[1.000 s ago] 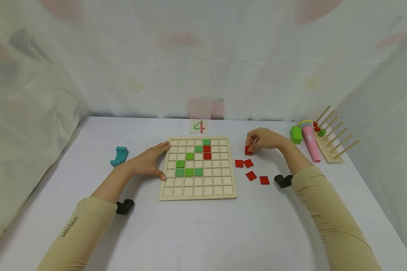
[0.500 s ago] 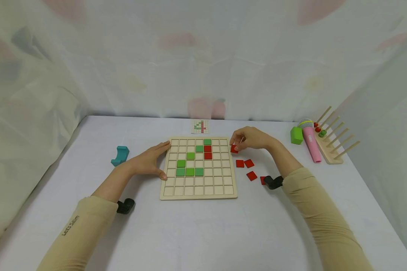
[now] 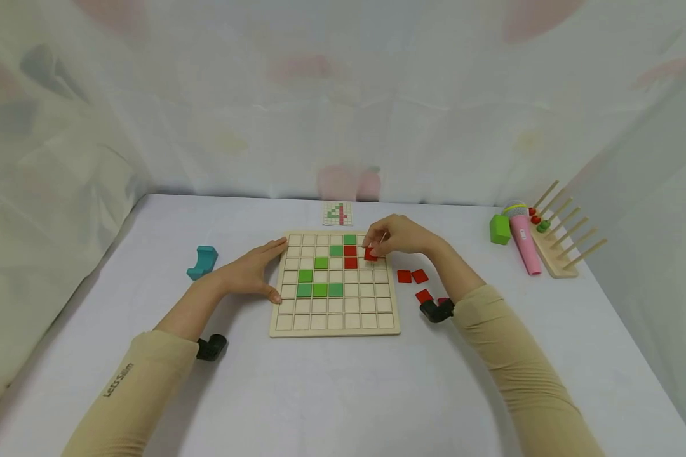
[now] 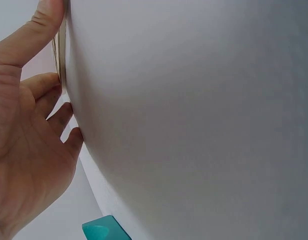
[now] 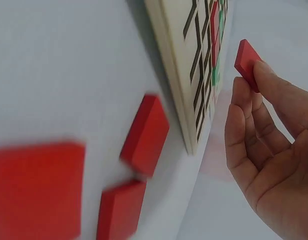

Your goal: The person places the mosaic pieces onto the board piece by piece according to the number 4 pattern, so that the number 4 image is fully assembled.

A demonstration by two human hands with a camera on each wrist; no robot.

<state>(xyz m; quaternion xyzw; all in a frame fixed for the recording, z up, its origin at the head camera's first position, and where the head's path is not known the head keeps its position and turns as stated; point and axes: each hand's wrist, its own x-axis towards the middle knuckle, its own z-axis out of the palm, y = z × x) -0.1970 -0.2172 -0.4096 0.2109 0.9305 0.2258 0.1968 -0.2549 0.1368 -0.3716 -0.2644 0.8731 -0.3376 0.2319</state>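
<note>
A wooden grid board (image 3: 326, 322) lies on the white table, with several green tiles (image 3: 320, 290) and two red tiles (image 3: 350, 263) set in its squares. My left hand (image 3: 246, 271) rests along the board's left edge, thumb and fingers spread and fairly straight. In the left wrist view, its thumb (image 4: 36, 32) lies at the board's rim. My right hand (image 3: 400, 235) pinches a red square tile (image 5: 247, 62) between thumb and fingers, over the right part of the board. More loose red tiles (image 3: 404, 277) lie right of the board, one partly covered by the wrist camera.
A small pattern card (image 3: 337, 214) lies behind the board. Left of it sits a teal arch block (image 3: 202, 262). At the right stand a green block (image 3: 499, 229), a pink toy microphone (image 3: 524, 244) and a wooden rack with pegs (image 3: 563, 261).
My right hand has carried the pinched red tile leftward from the table at the board's right to over the board. The left hand has stayed at the board's edge.
</note>
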